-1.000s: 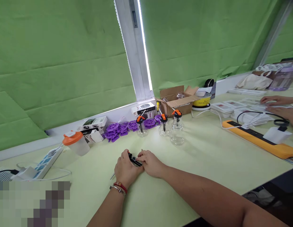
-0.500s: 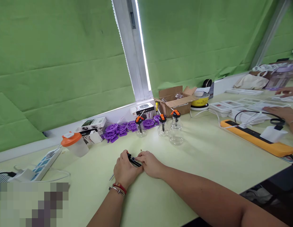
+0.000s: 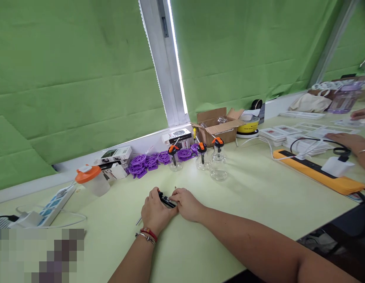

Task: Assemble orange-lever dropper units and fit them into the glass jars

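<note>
Near the front middle of the table, my left hand (image 3: 157,208) is closed around a black part (image 3: 167,201) with a bit of orange at its far end. It resembles the black-and-orange tops on the glass jars, but its exact kind is unclear. A thin metal rod (image 3: 138,221) sticks out to the left from under that hand. My right hand (image 3: 186,203) pinches the part's right side, its fingertips touching it. Beyond my hands stand the glass jars, one at the left (image 3: 175,162), one in the middle (image 3: 202,159) and one at the right (image 3: 218,155), each with a black-and-orange top and a rod.
Purple plastic wheels (image 3: 138,162) lie by the wall beside printed boxes (image 3: 115,154). An open cardboard box (image 3: 222,129) stands behind the jars. An orange-lidded cup (image 3: 95,181) and a white power strip (image 3: 56,205) are left; an orange power strip (image 3: 318,171) and another person's hands (image 3: 344,140) are right.
My hands stay almost in place on the black part, with only a slight shift. The view has turned a little. At the far right, the other person's upper hand has moved slightly right.
</note>
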A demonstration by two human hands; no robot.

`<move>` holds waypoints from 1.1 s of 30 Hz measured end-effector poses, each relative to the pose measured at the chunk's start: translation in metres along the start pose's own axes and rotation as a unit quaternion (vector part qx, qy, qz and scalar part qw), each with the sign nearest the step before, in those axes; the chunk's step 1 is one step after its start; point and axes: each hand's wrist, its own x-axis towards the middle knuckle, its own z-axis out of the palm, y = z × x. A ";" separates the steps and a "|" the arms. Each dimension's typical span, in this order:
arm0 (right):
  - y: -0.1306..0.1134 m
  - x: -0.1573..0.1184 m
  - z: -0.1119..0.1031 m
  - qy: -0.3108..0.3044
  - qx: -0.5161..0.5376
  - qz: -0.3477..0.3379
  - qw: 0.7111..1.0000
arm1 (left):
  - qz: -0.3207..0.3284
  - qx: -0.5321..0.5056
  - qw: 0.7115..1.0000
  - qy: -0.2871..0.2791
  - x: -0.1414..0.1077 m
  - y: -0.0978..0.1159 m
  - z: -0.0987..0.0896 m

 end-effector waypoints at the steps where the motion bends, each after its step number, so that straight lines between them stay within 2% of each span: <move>1: 0.001 0.000 0.001 0.000 0.000 0.001 1.000 | 0.002 0.000 1.000 0.003 0.000 -0.001 0.001; 6: 0.001 0.001 0.002 0.007 -0.006 0.006 1.000 | 0.010 0.000 1.000 0.012 0.001 -0.003 0.004; 9: 0.001 0.002 0.001 0.002 -0.013 0.036 0.999 | 0.012 0.002 1.000 0.012 0.001 -0.005 0.005; 13: 0.000 0.000 -0.002 0.010 -0.029 0.063 0.998 | 0.011 -0.007 1.000 0.023 0.006 -0.018 0.001; 17: -0.005 -0.003 -0.003 -0.004 -0.070 0.021 0.997 | -0.030 -0.021 0.998 0.046 0.015 -0.046 -0.011; 22: -0.017 0.007 0.002 -0.042 -0.146 -0.039 0.988 | -0.063 -0.001 0.998 0.003 0.024 -0.074 -0.023; 26: -0.023 0.028 0.011 -0.098 -0.237 -0.106 0.961 | -0.057 0.027 0.998 -0.026 0.024 -0.077 -0.024; 28: -0.026 0.035 0.015 -0.127 -0.268 -0.118 0.948 | -0.048 0.029 0.998 -0.039 0.023 -0.075 -0.023; 33: -0.030 0.023 0.009 -0.154 -0.293 -0.104 0.938 | -0.026 0.026 0.998 -0.056 0.020 -0.069 -0.023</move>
